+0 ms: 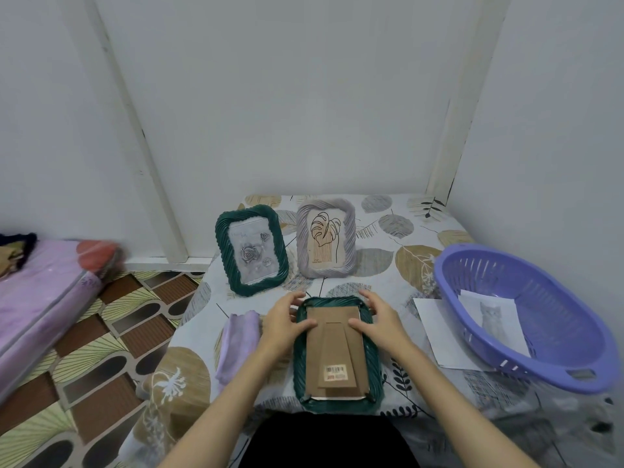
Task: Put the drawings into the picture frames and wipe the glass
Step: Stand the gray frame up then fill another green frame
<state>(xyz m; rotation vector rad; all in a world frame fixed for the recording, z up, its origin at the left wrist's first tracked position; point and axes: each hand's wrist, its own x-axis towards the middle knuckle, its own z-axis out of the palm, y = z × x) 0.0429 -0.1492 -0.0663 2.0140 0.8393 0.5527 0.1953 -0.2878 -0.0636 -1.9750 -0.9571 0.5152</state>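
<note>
Green frame (337, 352) lies face down between both hands, brown backing (336, 349) up. Left hand (287, 324) and right hand (380, 320) sit on its top corners, fingers relaxed, thumbs pressing the backing, nothing pinched. Cloth (238, 346) just left of left hand. Two filled frames, green (251, 249) and grey (326, 238), stand beyond the hands. Basket (526, 319) with cat drawing (493, 320) right of right hand, on a sheet (435, 329).

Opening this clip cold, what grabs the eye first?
Both hands, left hand and right hand, press on the brown backing of a dark green frame lying face down at the near table edge. Behind it stand two filled frames; a purple basket holding a cat drawing sits right.
</note>
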